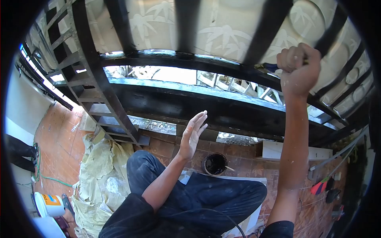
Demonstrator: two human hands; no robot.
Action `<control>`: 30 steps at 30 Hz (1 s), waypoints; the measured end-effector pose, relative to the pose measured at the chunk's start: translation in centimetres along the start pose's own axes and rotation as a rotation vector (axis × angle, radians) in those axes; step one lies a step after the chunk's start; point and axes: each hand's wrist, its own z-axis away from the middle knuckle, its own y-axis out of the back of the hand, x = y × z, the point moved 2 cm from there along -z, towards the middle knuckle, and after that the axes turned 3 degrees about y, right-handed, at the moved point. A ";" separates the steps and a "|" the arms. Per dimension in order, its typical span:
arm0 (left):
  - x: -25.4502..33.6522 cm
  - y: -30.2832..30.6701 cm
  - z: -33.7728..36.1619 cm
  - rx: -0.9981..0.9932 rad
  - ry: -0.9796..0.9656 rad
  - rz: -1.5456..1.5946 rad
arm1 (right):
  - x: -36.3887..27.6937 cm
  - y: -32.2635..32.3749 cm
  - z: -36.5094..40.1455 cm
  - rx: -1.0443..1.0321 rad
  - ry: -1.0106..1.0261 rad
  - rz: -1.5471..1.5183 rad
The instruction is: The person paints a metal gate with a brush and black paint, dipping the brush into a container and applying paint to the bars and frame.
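My right hand is raised at the upper right, fingers wrapped round a paintbrush. The brush points left, its tip right at a black bar of the metal gate. Held up in front of the gate's lower black panel, my left hand is open and holds nothing, with its fingers stretched out. A round pot of black paint stands on the floor in front of my crossed legs, and a thin stick juts from its right side.
A ladder leans at the left. Crumpled yellowish sheeting covers floor beside my knee. A white bucket and another person's foot are at the lower left. White board lies along the gate's base at the right.
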 end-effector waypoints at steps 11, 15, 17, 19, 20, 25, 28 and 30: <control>-0.8 1.8 0.3 -0.019 -0.066 0.154 | 2.6 3.0 -0.4 0.003 -0.047 0.051; -0.8 2.0 0.3 0.014 -0.048 0.057 | 1.9 2.0 -1.2 -0.035 0.121 1.327; -0.8 2.0 0.2 0.024 0.006 -0.055 | 1.9 1.7 -0.7 -0.045 0.174 1.339; -1.3 2.1 0.2 0.039 0.011 -0.051 | 2.6 2.4 -0.2 -0.118 0.059 0.568; -1.5 2.1 0.3 0.038 0.022 -0.049 | 3.3 2.3 0.3 -0.080 0.786 1.198; -1.6 2.4 0.4 0.004 0.011 -0.023 | 2.9 2.4 -0.2 -0.045 0.248 1.185; -2.3 2.4 0.3 0.005 0.029 -0.023 | 2.9 2.5 0.7 0.009 0.240 0.918; -2.3 2.4 0.3 0.006 0.038 -0.072 | 3.4 2.8 1.2 -0.078 0.130 0.246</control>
